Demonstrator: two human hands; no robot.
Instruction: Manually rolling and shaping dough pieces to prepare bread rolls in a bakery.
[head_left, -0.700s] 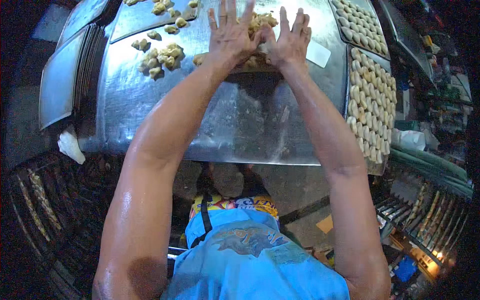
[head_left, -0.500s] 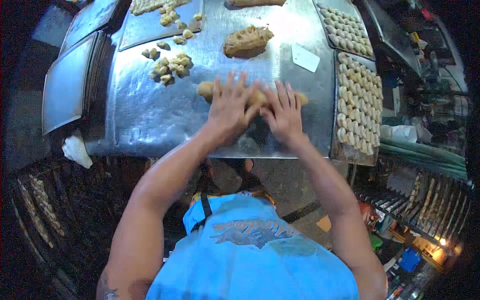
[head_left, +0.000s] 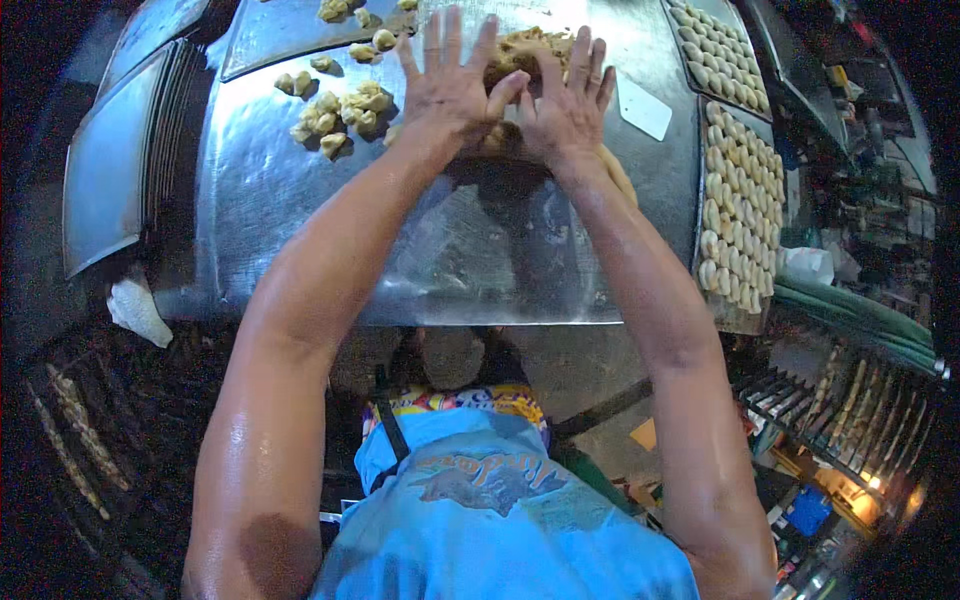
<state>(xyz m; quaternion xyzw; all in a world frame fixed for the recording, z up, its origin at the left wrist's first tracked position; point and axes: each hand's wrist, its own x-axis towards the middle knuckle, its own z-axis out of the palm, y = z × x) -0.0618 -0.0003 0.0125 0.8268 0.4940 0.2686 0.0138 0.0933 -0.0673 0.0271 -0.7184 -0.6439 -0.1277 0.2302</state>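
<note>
Both my hands reach forward over a metal worktable (head_left: 440, 265), fingers spread and stretched out. A long pale dough roll (head_left: 618, 176) lies crosswise beneath my palms and wrists. Its middle and most of its length are hidden by my hands, with the right part showing beside my right wrist. My left hand (head_left: 450, 88) and my right hand (head_left: 568, 105) are side by side, thumbs close together. Just past them sits a rough brown lump of dough or filling (head_left: 515, 52), partly covered by my fingers. Neither hand is closed around anything.
Small dough lumps (head_left: 364, 104) lie left of my hands, near a flat tray (head_left: 275, 45). A white scraper-like card (head_left: 643, 107) lies to the right. Shaped dough pieces (head_left: 738, 210) fill trays on the right edge. Stacked metal trays (head_left: 112, 160) and a white cloth (head_left: 138, 312) are at left.
Both hands have pushed forward, away from me, with the dough roll moving under them. My fingers now reach the brown lump, and the roll lies farther back, under my palms and wrists.
</note>
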